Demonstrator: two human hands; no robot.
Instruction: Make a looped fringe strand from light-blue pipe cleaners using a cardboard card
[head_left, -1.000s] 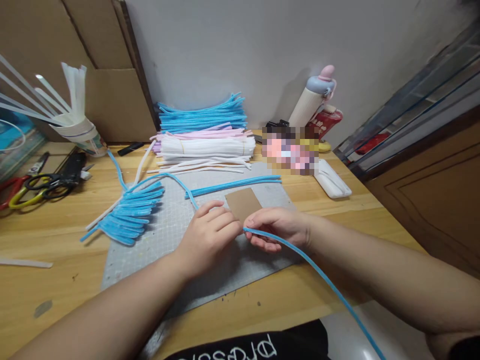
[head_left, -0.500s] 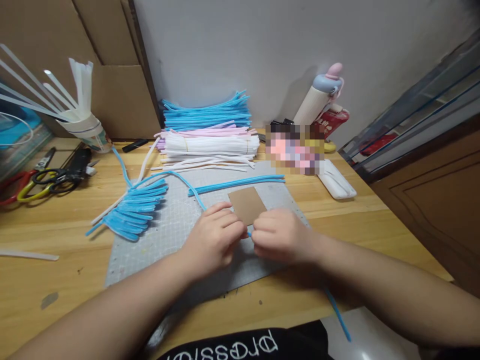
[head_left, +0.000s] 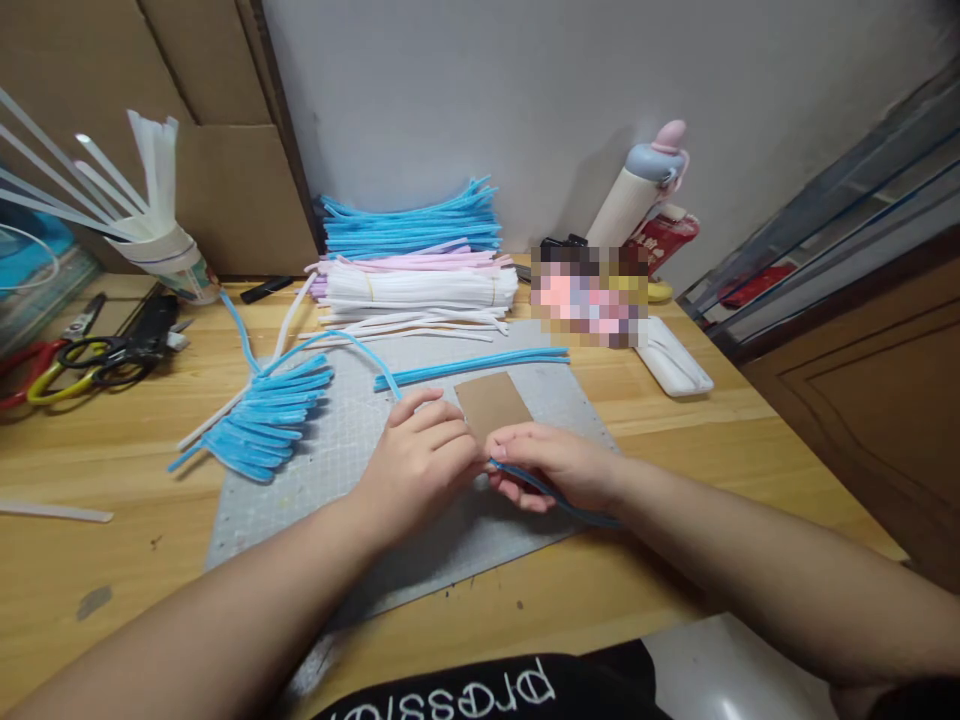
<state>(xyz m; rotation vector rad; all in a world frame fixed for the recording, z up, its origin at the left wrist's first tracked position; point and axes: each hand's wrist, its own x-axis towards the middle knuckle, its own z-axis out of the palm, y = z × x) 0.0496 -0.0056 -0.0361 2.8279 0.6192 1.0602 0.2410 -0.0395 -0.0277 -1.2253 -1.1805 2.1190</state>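
Observation:
My left hand point(head_left: 424, 455) and my right hand point(head_left: 551, 465) meet above a grey cutting mat point(head_left: 442, 565), both closed on one blue pipe cleaner point(head_left: 540, 485). From my left hand it arches back to a fan-like piece of looped blue pipe cleaners point(head_left: 270, 420) with a white stem. On the other side, its loose end runs under my right wrist. The exact pinch point between the fingers is partly hidden. Just behind the hands lies a brown cardboard square point(head_left: 491, 405). A few straight blue pipe cleaners point(head_left: 480, 366) lie farther back on the mat.
Bundles of blue point(head_left: 412, 225) and white pipe cleaners point(head_left: 420, 288) lie against the wall. At left stand a cup of white strips point(head_left: 176, 265) and scissors point(head_left: 45, 375). A bottle point(head_left: 626, 200) and a white case point(head_left: 675, 360) are at right.
My right hand has turned, its fingers now showing from below. The pipe cleaner's loose end, which hung past the table edge, now lies along under my right wrist.

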